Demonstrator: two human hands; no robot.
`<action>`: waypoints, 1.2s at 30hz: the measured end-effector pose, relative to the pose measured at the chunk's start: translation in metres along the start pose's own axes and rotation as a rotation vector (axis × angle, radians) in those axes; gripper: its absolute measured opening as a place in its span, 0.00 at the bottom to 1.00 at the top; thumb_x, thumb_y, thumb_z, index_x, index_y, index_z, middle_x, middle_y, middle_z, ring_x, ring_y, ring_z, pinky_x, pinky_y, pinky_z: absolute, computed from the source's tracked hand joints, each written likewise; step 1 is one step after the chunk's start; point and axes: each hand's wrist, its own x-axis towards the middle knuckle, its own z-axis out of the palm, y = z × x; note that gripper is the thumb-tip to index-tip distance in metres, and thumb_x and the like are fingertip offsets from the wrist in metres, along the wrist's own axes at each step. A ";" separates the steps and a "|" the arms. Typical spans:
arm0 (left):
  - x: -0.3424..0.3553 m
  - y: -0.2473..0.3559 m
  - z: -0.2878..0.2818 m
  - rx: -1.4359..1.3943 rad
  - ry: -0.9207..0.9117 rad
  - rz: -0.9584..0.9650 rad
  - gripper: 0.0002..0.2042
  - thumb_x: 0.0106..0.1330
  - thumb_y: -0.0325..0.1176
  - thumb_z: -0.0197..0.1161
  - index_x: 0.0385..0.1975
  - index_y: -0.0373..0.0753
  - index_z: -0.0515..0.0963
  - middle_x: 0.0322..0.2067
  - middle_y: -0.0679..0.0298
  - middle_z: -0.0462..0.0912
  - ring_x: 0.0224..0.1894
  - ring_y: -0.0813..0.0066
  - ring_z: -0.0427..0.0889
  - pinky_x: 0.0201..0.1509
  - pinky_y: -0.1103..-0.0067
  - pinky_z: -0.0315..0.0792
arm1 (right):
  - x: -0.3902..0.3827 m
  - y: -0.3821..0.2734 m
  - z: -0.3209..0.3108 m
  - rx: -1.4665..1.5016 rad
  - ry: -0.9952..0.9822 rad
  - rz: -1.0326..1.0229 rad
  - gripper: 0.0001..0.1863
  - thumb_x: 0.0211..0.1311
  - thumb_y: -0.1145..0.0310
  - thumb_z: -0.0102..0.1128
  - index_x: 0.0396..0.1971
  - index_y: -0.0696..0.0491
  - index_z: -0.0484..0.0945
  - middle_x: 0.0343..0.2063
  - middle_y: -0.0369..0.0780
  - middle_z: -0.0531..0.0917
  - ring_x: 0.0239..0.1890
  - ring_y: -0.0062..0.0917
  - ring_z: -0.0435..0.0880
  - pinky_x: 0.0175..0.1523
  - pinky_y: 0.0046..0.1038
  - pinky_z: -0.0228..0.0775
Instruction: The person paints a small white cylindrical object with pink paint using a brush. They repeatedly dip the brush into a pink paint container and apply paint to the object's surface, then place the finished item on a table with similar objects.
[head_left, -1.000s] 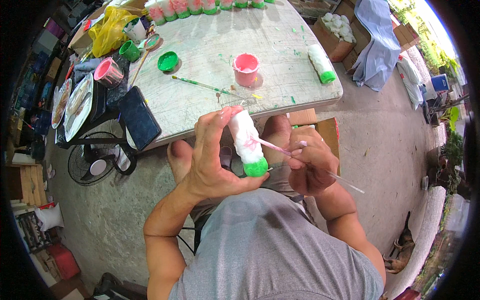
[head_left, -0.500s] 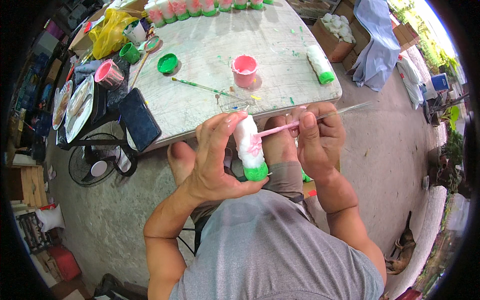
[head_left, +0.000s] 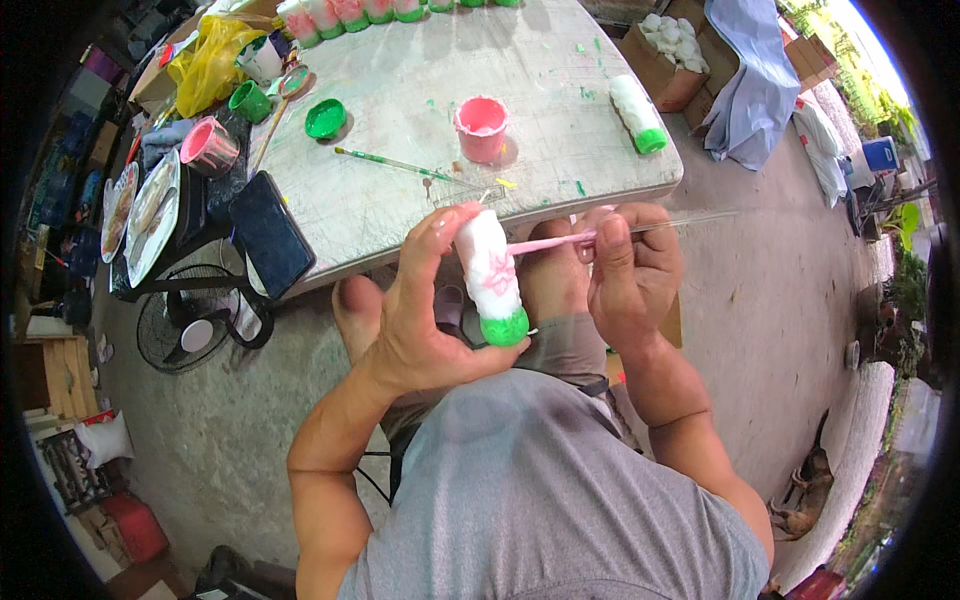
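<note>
Between the thumb and fingertips of my left hand [head_left: 412, 315] is a white candle [head_left: 490, 262] with a raised flower pattern. Its green end [head_left: 505, 327] points down toward me, and a wick sticks out at the top. Pink paint marks the flower on its side. My right hand [head_left: 632, 265] pinches a thin paintbrush [head_left: 550, 243] with a pink-coated front and a clear handle. The brush tip touches the candle's right side, by the flower. On the table ahead stands an open pink paint pot [head_left: 482, 140].
A second white-and-green candle [head_left: 637, 115] lies at the table's right corner. Several painted candles [head_left: 350, 14] line the far edge. Left are a green-stained brush [head_left: 400, 166], a green paint lid [head_left: 326, 119], a phone [head_left: 272, 235] and a fan [head_left: 195, 325]. A dog [head_left: 805, 490] lies at lower right.
The candle has shifted slightly left and up in my left hand. The brush tip has moved from the flower's middle to the candle's right edge. My right hand has barely moved.
</note>
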 end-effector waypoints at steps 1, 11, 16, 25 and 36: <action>-0.001 -0.001 -0.001 -0.018 0.000 -0.021 0.66 0.35 0.32 0.88 0.79 0.35 0.50 0.71 0.43 0.68 0.70 0.52 0.71 0.70 0.63 0.66 | -0.002 0.001 -0.001 0.039 -0.005 -0.005 0.07 0.80 0.70 0.58 0.42 0.58 0.74 0.34 0.40 0.84 0.33 0.16 0.78 0.41 0.21 0.74; 0.007 0.003 -0.006 -0.007 -0.012 0.028 0.63 0.37 0.32 0.86 0.78 0.35 0.52 0.70 0.43 0.67 0.72 0.49 0.69 0.70 0.63 0.67 | -0.007 0.001 0.005 0.110 0.009 0.024 0.06 0.80 0.71 0.57 0.43 0.58 0.73 0.33 0.41 0.83 0.32 0.16 0.78 0.40 0.21 0.74; 0.009 0.010 -0.004 0.062 0.002 0.016 0.60 0.37 0.30 0.86 0.76 0.37 0.56 0.68 0.43 0.70 0.68 0.44 0.73 0.70 0.58 0.70 | -0.011 -0.003 0.004 0.069 -0.068 -0.062 0.05 0.79 0.74 0.58 0.43 0.59 0.73 0.33 0.41 0.84 0.32 0.16 0.78 0.40 0.20 0.74; 0.011 0.008 -0.001 0.154 0.008 0.091 0.59 0.35 0.27 0.84 0.74 0.37 0.56 0.68 0.43 0.70 0.66 0.42 0.71 0.70 0.54 0.66 | -0.008 -0.012 0.004 -0.060 -0.066 -0.170 0.04 0.77 0.75 0.60 0.42 0.60 0.74 0.33 0.42 0.84 0.31 0.17 0.80 0.39 0.21 0.75; 0.006 0.008 0.000 0.172 -0.021 0.058 0.66 0.38 0.28 0.85 0.79 0.39 0.46 0.70 0.43 0.67 0.69 0.51 0.72 0.66 0.62 0.71 | -0.006 -0.008 0.006 -0.052 -0.067 -0.232 0.03 0.76 0.78 0.59 0.42 0.61 0.74 0.30 0.41 0.85 0.30 0.17 0.79 0.37 0.21 0.74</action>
